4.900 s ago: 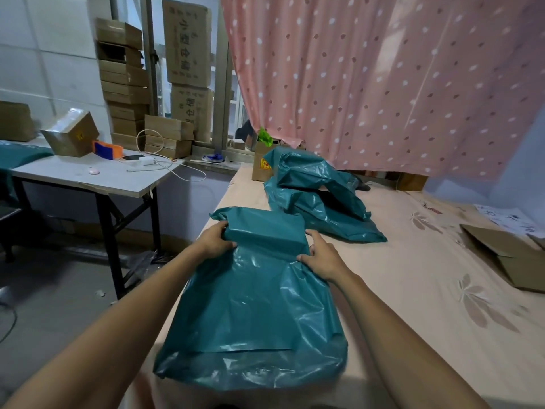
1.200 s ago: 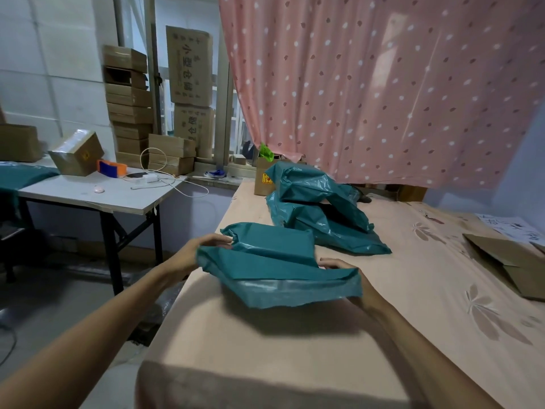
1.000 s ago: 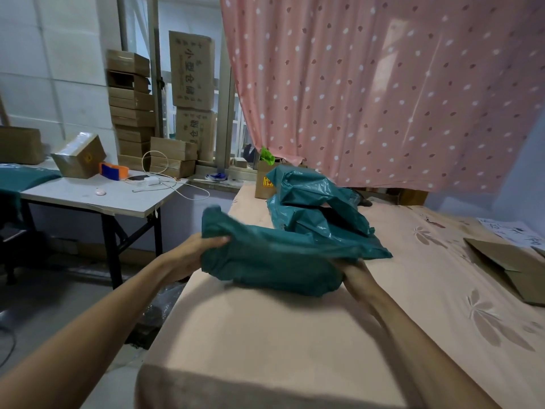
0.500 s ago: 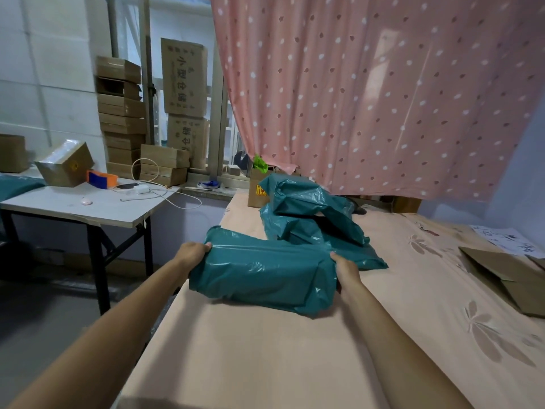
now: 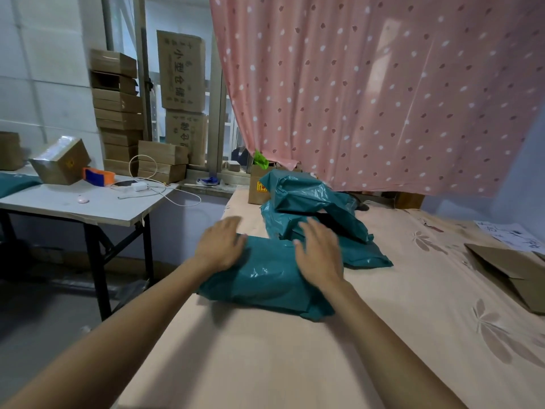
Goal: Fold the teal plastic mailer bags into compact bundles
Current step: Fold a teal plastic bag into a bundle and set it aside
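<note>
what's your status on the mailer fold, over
Left hand and right hand open, flat on folded teal bundle. Loose teal pile just behind. Nothing blocking.

Two bare forearms without sleeves, watch or rings; left hand [image 5: 219, 247] and right hand [image 5: 320, 255] ungloved.

Glossy, crinkled teal plastic mailer bundle [image 5: 267, 278], matt peach cloth over bed [image 5: 413, 290], brown cardboard boxes [image 5: 118, 113], thin pink curtain fabric [image 5: 368, 93]
</note>
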